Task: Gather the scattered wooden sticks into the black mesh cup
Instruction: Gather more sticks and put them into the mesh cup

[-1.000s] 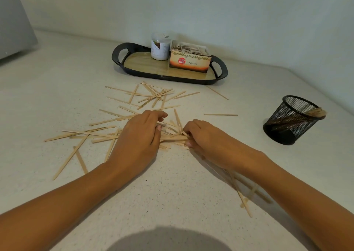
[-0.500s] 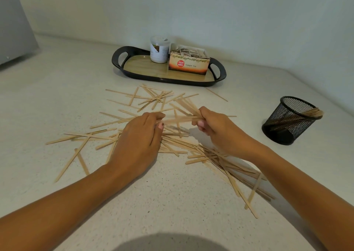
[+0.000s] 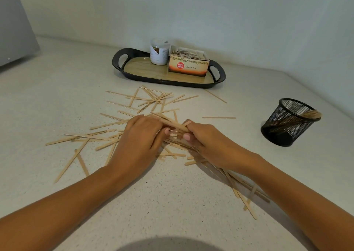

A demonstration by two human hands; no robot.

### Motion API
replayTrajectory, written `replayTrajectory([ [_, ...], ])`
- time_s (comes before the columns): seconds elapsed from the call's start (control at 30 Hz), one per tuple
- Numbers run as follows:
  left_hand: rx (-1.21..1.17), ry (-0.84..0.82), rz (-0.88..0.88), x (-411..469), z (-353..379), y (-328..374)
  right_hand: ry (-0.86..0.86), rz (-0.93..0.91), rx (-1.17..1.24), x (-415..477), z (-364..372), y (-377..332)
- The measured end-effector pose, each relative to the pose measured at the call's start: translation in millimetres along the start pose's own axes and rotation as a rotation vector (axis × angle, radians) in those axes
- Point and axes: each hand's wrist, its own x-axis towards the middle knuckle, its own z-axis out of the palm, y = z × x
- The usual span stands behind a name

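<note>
Head view: wooden sticks lie scattered over the speckled counter at mid-scene, with more trailing under the right forearm. At the pile, the right hand has its fingers curled, thumb and forefinger pinching a small bundle just above the heap. The left hand has its fingers bent over the bundle's left end, thumb touching it. The black mesh cup stands well apart at right, stick ends poking over its rim. Far side: tray carrying a Ginger Tea box and a white jar.

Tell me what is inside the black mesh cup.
The black mesh cup holds a bundle of wooden sticks leaning against its right rim, tips just over it. Lower down they show only dimly through the mesh; their number cannot be told.
</note>
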Motion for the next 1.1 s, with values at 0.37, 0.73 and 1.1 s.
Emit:
replayTrajectory([
  [0.37, -0.254, 0.134, -0.045, -1, -3, 2, 0.183, 0.013, 0.043, -1, 0, 0],
  [0.73, -0.669, 0.102, -0.12, 1, -1, 31, 0.338, 0.082, 0.783, 3, 6, -31],
  [1.1, -0.51, 0.137, -0.149, -1, 7, 16, 0.588, -0.051, 0.805, 3, -4, -25],
])
